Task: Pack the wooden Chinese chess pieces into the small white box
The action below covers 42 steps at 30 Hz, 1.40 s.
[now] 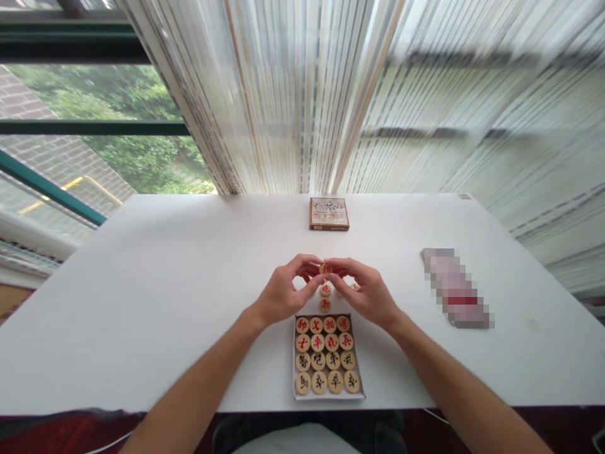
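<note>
My left hand [282, 291] and my right hand [367, 290] meet over the table, fingers pinched on a round Chinese chess piece [326, 269] with a red character. Directly below it, two more red-marked pieces, one [325, 289] and a nearer one [324, 304], show between my wrists. Part of another red piece [355, 287] peeks out by my right hand, which hides the rest. Nearer to me lies a shallow open box [331, 396] with rows of wooden pieces, red characters in the far rows and black in the near ones.
A flat printed box [329, 214] lies toward the back of the white table [165, 302]. At the right is a pinkish, blurred-out object [454, 287]. A striped sheer curtain [283, 94] hangs behind the table's far edge, beside a window at the left.
</note>
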Available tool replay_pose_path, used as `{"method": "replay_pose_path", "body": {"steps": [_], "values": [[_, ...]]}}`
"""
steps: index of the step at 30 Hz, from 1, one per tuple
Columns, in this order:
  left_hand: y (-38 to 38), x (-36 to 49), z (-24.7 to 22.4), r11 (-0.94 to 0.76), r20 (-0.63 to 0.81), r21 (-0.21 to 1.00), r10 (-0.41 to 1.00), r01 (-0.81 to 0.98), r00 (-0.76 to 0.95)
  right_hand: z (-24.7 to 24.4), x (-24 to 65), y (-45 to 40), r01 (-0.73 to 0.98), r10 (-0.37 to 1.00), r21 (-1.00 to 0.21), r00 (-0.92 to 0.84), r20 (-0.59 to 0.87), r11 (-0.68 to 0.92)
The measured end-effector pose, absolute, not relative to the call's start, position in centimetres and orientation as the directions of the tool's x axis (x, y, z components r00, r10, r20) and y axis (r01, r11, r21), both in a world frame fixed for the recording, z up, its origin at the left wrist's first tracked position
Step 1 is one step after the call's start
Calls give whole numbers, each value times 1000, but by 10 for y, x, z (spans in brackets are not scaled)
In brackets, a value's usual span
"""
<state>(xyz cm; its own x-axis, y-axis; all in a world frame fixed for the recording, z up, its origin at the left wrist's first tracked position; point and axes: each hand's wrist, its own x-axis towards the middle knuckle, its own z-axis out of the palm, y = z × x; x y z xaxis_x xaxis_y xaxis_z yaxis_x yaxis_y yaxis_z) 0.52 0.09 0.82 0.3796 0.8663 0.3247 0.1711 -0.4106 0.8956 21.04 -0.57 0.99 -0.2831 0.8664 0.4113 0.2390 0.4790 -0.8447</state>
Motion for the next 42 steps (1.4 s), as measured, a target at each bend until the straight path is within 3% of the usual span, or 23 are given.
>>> {"method": "replay_pose_path", "body": {"steps": [6, 13, 31, 42], "values": [[-1, 5, 6, -590, 463, 759, 786, 275, 410, 8, 208, -5, 128, 912, -934, -298, 283, 332], [-2, 5, 4, -663, 492, 683, 727, 306, 479, 7, 206, -6, 152, 928, -942, -273, 253, 301], [1, 3, 5, -601, 467, 751, 776, 274, 424, 7, 207, -7, 158, 928, -933, -250, 278, 322], [2, 5, 8, -411, 333, 895, 873, 171, 357, 8, 207, -7, 97, 896, -921, -291, 336, 377]]}}
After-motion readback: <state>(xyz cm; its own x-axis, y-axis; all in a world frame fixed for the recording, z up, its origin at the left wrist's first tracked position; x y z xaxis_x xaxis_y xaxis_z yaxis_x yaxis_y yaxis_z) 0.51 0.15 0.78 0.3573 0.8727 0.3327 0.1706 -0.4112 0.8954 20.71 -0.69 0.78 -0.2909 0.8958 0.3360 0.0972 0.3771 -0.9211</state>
